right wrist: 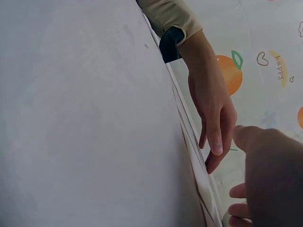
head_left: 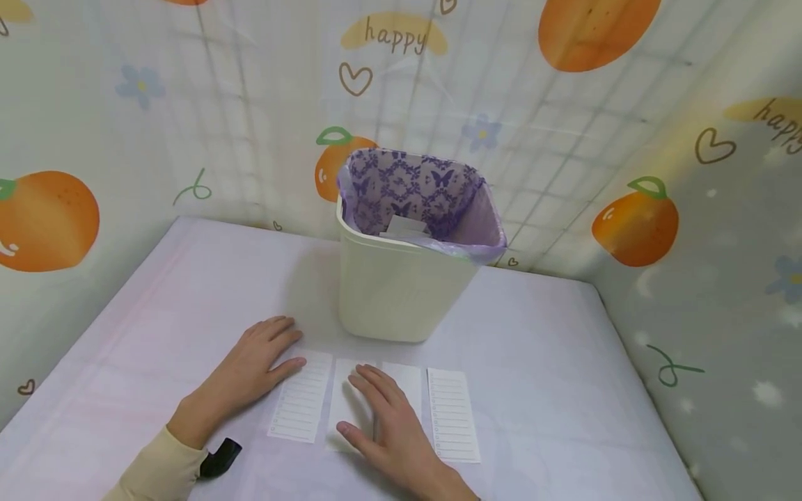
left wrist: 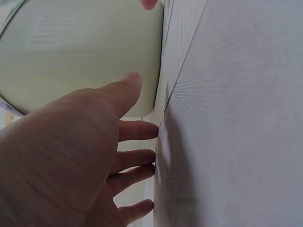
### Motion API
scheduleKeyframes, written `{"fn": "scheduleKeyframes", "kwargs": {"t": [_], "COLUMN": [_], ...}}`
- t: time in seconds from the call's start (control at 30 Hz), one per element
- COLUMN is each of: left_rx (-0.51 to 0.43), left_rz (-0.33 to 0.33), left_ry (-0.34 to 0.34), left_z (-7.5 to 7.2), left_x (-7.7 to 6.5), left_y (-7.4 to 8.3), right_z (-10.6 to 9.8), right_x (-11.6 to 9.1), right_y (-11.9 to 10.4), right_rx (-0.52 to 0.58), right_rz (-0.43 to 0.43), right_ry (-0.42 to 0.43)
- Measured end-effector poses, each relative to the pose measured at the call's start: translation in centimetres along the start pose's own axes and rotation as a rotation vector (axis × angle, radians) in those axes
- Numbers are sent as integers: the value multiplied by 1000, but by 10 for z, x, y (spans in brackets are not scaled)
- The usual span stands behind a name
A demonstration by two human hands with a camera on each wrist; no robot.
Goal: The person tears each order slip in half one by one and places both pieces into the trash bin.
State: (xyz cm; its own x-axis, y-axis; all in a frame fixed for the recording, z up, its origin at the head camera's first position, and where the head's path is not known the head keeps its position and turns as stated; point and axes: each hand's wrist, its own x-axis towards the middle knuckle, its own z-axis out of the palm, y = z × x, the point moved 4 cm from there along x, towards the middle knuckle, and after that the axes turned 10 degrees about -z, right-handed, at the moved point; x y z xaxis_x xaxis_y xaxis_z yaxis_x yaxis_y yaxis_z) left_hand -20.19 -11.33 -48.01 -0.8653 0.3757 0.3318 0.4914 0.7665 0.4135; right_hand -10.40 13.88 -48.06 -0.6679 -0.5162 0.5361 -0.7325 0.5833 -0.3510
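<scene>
Four-sided paper slips lie in a row in the head view. A lined slip (head_left: 302, 403) is at the left, another lined slip (head_left: 452, 417) at the right, and two plain white slips (head_left: 343, 400) between them. My left hand (head_left: 257, 358) rests its fingertips on the table, its thumb over the left lined slip's upper corner. In the left wrist view the left hand (left wrist: 94, 137) has loosely spread fingers and holds nothing. My right hand (head_left: 397, 428) is over the plain slips, fingers extended, partly hiding them; I cannot tell whether it touches them.
Behind the slips stands a cream trash bin (head_left: 401, 299) with a purple butterfly-patterned liner (head_left: 438, 181). White paper pieces (head_left: 404, 226) lie inside it. A dark object (head_left: 221, 459) sits by the left cuff. Printed curtains surround the white-covered table (head_left: 551, 376).
</scene>
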Motion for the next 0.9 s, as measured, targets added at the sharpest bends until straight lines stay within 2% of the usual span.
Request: {"fn": "scheduleKeyframes", "kwargs": {"t": [0.23, 0.5, 0.77, 0.9], "left_rx": [-11, -14, -40, -64], "left_rz": [32, 65, 17, 8], "left_ry": [23, 60, 27, 10], "left_z": [2, 2, 4, 4], "left_x": [-3, -1, 1, 2], "left_y": [-1, 0, 6, 9], "right_z": [3, 2, 1, -1], "right_x": [-3, -2, -6, -5], "right_y": [0, 1, 2, 1], "right_rx": [58, 38, 29, 22], "right_rz": [8, -28, 35, 22], "right_ry": [11, 28, -31, -24]}}
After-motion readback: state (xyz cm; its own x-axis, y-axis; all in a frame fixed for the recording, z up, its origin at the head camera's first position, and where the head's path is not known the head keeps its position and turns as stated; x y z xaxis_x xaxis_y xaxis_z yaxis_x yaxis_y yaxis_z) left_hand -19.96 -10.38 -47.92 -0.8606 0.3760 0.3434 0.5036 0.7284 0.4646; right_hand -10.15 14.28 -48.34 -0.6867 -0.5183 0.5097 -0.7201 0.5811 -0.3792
